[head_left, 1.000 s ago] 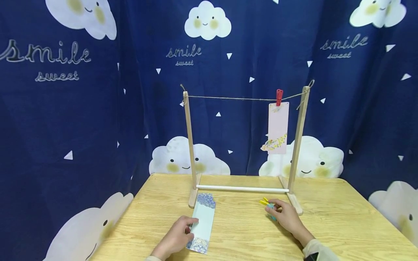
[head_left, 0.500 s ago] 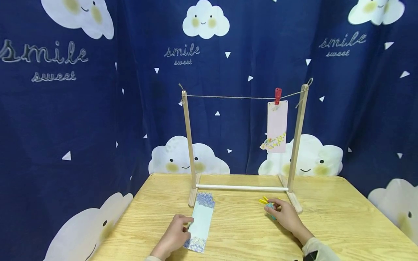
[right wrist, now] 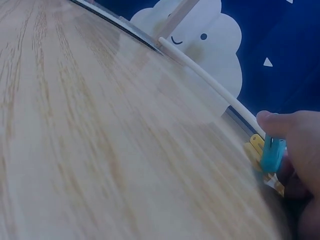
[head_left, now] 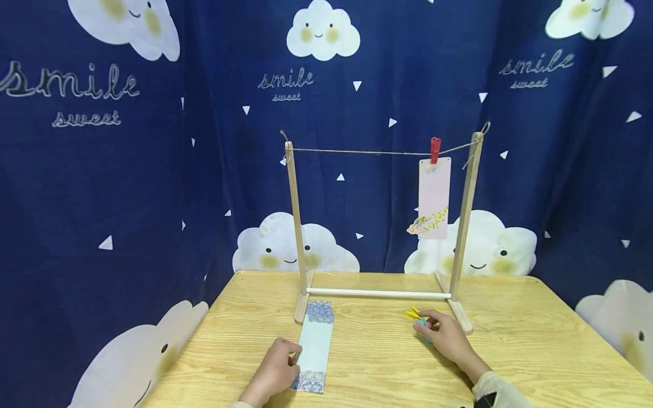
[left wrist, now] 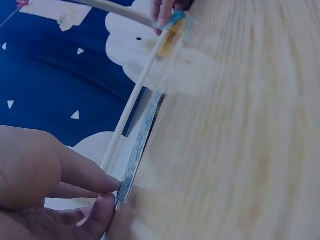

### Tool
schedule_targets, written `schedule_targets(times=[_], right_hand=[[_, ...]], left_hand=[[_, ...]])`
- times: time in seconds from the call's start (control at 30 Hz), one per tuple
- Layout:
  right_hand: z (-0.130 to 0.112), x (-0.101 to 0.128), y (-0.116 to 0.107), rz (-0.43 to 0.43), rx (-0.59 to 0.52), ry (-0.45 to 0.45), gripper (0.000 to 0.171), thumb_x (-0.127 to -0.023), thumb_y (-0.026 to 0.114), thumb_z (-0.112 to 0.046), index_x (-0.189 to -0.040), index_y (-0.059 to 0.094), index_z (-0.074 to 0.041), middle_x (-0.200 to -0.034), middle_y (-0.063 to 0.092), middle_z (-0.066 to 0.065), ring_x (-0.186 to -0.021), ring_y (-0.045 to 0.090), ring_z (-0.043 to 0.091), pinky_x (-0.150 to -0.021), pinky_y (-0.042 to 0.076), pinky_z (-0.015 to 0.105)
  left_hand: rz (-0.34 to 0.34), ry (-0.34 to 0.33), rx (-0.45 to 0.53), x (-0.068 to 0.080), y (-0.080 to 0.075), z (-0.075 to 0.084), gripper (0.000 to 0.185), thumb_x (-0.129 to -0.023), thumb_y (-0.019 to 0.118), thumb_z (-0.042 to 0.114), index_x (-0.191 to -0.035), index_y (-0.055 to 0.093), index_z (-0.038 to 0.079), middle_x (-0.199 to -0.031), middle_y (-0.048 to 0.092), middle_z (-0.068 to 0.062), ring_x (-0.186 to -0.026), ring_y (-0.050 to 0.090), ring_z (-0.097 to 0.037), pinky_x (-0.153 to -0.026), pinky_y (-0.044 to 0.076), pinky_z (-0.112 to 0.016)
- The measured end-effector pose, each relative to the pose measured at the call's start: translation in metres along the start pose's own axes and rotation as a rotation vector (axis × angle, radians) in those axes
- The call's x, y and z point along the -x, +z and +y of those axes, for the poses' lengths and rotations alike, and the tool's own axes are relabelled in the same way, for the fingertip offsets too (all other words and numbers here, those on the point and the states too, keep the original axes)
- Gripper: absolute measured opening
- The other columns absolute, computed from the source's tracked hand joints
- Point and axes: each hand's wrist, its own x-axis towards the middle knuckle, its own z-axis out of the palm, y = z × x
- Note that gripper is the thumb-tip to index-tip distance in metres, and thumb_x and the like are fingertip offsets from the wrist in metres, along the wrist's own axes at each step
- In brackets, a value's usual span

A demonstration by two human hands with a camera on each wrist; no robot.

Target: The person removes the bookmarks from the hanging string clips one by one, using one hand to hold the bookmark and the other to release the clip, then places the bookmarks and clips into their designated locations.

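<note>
A pale blue card [head_left: 314, 348] with patterned ends lies on the wooden table [head_left: 377, 362] in front of the stand's left foot. My left hand [head_left: 292, 357] pinches its left edge near the close end; in the left wrist view the fingertips [left wrist: 107, 189] meet on the card's edge [left wrist: 140, 142]. My right hand [head_left: 427, 325] rests by the stand's right foot and pinches a blue clip [head_left: 422, 324], seen close in the right wrist view [right wrist: 273, 154]. A yellow clip [head_left: 411, 314] lies on the table just beside it.
A wooden stand [head_left: 293, 226] with a white dowel [head_left: 377, 294] at its base stands mid-table. A string [head_left: 357, 152] runs between its posts. A red clip [head_left: 435, 149] holds a pink card [head_left: 434, 198] on it near the right post. A blue cloud-print curtain hangs behind.
The blue card's near end swung slightly left under my left hand and now lies straighter again. My right hand has stayed on the blue clip.
</note>
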Motion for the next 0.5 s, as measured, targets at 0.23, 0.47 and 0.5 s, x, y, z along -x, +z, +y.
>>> schedule_targets(times=[0.23, 0.47, 0.5], right_hand=[[0.0014, 0.0009, 0.0, -0.003, 0.026, 0.0, 0.039, -0.091, 0.083, -0.026, -0.121, 0.073, -0.003, -0.085, 0.06, -0.002, -0.078, 0.057, 0.016, -0.067, 0.048, 0.029], [-0.0009, 0.0011, -0.001, -0.004, 0.055, -0.011, 0.035, -0.09, 0.083, -0.025, -0.117, 0.075, -0.004, -0.084, 0.059, -0.003, -0.078, 0.055, 0.016, -0.068, 0.046, 0.031], [-0.001, 0.0011, -0.001, -0.003, 0.056, -0.011, 0.035, -0.089, 0.084, -0.024, -0.116, 0.075, -0.004, -0.084, 0.059, -0.003, -0.078, 0.055, 0.016, -0.068, 0.046, 0.031]], left_hand=[[0.018, -0.003, -0.055, 0.0, 0.0021, 0.0014, 0.042, -0.083, 0.063, -0.012, -0.124, 0.064, -0.015, -0.125, 0.052, -0.024, -0.085, 0.052, -0.02, -0.061, 0.047, -0.025], [0.008, -0.001, -0.049, -0.0002, 0.0027, 0.0017, 0.042, -0.082, 0.061, -0.012, -0.124, 0.063, -0.016, -0.121, 0.052, -0.02, -0.079, 0.049, -0.02, -0.056, 0.043, -0.024], [0.007, -0.002, -0.047, 0.0, 0.0027, 0.0018, 0.042, -0.082, 0.061, -0.012, -0.124, 0.063, -0.017, -0.121, 0.052, -0.019, -0.078, 0.049, -0.019, -0.056, 0.043, -0.024]])
